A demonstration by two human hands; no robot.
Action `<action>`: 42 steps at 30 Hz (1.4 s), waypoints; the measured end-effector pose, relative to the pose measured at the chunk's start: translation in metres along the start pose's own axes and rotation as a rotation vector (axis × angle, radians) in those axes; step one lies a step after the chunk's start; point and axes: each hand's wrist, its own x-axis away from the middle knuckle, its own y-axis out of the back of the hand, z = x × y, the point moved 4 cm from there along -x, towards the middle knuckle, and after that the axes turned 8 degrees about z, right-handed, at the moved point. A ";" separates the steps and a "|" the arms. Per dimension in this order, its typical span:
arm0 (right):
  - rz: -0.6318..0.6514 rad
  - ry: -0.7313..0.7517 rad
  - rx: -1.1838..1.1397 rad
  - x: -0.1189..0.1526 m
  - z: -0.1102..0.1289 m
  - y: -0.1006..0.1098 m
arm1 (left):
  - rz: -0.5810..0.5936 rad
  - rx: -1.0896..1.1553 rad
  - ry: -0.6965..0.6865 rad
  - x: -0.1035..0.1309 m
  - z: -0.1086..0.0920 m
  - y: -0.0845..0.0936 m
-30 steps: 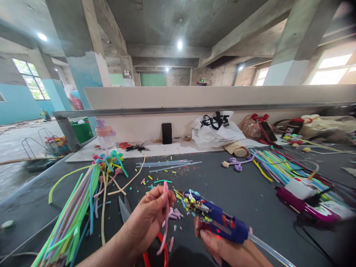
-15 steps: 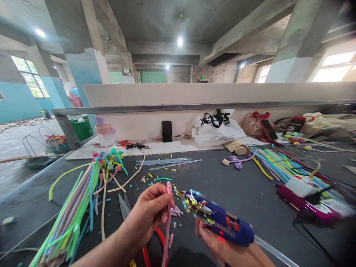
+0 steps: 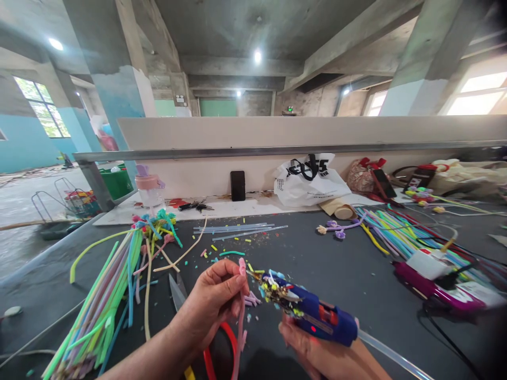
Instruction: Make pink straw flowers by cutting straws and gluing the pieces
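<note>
Between thumb and fingers, my left hand (image 3: 219, 290) pinches a pink pipe cleaner (image 3: 240, 316) near its folded upper end; its length hangs down toward me. My right hand (image 3: 312, 343) grips a blue glue gun (image 3: 317, 309), its nozzle crusted with colourful fluff and pointing left, close to the pink tip. I cannot tell whether the nozzle touches it. A clear glue stick (image 3: 390, 351) juts from the gun's rear, and a red light glows on its side. Under my left wrist lie red-handled scissors (image 3: 227, 338), partly hidden. Short pink pieces (image 3: 251, 300) lie behind the hand.
A bundle of pipe cleaners (image 3: 103, 301) lies at left, another (image 3: 400, 232) at right by a purple power bank-like object (image 3: 435, 293). Glue sticks (image 3: 237, 230) and coloured scraps are scattered ahead. A phone (image 3: 237, 186), cup (image 3: 149, 189) and white bag (image 3: 309, 182) stand along the back panel.
The glue gun has shifted slightly left, bringing its nozzle nearer the pink pipe cleaner. My left hand has barely moved and keeps its pinch.
</note>
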 end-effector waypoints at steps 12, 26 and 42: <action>-0.055 -0.002 0.018 -0.001 0.004 0.002 | 0.020 -0.003 0.000 0.000 0.002 -0.001; 0.027 -0.006 0.060 0.000 0.010 0.000 | 0.035 0.006 0.002 -0.001 0.001 -0.001; -0.218 0.056 0.526 -0.034 -0.010 0.068 | 0.012 0.125 -0.009 -0.010 -0.007 0.023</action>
